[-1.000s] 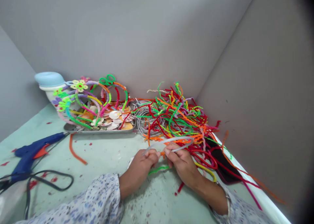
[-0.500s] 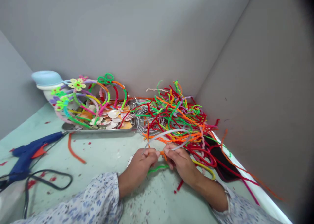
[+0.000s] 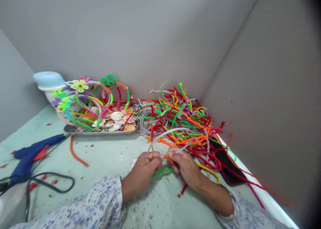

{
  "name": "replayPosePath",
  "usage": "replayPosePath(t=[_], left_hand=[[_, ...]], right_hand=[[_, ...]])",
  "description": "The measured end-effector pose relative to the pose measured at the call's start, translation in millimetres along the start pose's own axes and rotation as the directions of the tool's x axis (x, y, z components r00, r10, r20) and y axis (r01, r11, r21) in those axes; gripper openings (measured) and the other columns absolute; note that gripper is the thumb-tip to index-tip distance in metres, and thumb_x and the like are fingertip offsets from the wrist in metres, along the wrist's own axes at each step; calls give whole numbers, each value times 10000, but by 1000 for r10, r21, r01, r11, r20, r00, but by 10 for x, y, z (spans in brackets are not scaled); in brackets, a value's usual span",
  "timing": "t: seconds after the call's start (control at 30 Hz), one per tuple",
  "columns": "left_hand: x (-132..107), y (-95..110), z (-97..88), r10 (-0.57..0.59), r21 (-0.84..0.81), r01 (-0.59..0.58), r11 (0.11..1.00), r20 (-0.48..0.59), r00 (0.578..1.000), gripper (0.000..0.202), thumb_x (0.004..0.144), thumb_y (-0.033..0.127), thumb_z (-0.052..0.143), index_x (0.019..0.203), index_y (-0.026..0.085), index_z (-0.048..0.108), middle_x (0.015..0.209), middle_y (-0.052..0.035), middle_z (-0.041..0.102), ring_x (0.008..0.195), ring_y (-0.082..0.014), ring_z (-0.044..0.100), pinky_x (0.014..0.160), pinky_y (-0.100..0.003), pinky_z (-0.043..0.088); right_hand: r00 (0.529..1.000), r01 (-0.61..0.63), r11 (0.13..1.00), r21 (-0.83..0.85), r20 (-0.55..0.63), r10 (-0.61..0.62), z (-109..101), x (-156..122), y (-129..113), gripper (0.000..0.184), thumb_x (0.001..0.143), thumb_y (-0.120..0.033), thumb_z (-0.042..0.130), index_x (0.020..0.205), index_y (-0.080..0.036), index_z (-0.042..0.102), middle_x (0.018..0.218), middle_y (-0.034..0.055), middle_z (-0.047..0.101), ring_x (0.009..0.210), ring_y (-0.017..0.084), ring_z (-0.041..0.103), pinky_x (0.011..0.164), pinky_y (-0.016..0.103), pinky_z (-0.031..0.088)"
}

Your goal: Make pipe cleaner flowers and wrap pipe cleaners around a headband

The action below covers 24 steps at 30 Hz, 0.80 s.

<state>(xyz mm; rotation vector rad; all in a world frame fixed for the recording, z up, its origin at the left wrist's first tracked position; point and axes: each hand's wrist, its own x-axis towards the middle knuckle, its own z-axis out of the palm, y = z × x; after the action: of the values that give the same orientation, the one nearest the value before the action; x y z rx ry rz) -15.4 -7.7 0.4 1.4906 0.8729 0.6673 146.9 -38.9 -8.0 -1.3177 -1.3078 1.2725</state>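
My left hand (image 3: 143, 168) is closed, pinching one end of an orange pipe cleaner (image 3: 167, 158) between thumb and forefinger. My right hand (image 3: 186, 167) is closed on the same pipe cleaner, close beside the left. A pale, bare headband (image 3: 173, 130) arches up behind the fingers, one end running into each hand; how its tips are gripped is hidden. Below the hands a green pipe cleaner (image 3: 163, 173) lies on the table, partly covered. By the right wrist is a yellow fuzzy strip (image 3: 210, 173).
A tangled heap of coloured pipe cleaners (image 3: 180, 112) lies behind my hands, beside coiled wire (image 3: 150, 122). Decorated headbands (image 3: 80, 102) rest on a metal tray (image 3: 107, 133) of seashells (image 3: 116, 116). A blue glue gun (image 3: 32, 155) with its cord lies left; a dark phone-like object (image 3: 229, 170) right.
The headband's arch has tipped up slightly. Both hands stay almost in place, and a little more of the orange pipe cleaner shows between them.
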Motion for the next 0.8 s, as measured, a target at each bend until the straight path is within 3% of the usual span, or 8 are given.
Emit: replayPosePath(t=[0.37, 0.63, 0.8], left_hand=[[14, -35, -1, 26, -110, -20, 994, 52, 998, 273, 823, 300, 466, 590, 180, 388, 539, 61, 302, 518, -88, 260, 494, -238, 212], [-7, -45, 12, 44, -26, -44, 999, 11, 999, 244, 800, 238, 474, 583, 178, 379, 546, 62, 305, 537, -87, 263, 504, -229, 216], [-18, -24, 6, 33, -21, -33, 999, 0, 999, 207, 775, 221, 470, 586, 177, 396, 547, 61, 324, 537, -89, 268, 504, -232, 215]], right_hand=[[999, 32, 999, -44, -10, -33, 66, -33, -15, 326, 865, -417, 405, 608, -216, 395, 451, -77, 316, 418, 97, 278, 429, 242, 229], [1000, 20, 998, -66, 15, -19, 95, -44, -82, 306, 838, -416, 410, 601, -227, 371, 457, -83, 264, 430, 105, 258, 432, 246, 230], [999, 45, 996, -80, 29, -43, 86, -45, -75, 355, 875, -398, 400, 570, -217, 388, 452, -72, 309, 438, 106, 302, 477, 251, 288]])
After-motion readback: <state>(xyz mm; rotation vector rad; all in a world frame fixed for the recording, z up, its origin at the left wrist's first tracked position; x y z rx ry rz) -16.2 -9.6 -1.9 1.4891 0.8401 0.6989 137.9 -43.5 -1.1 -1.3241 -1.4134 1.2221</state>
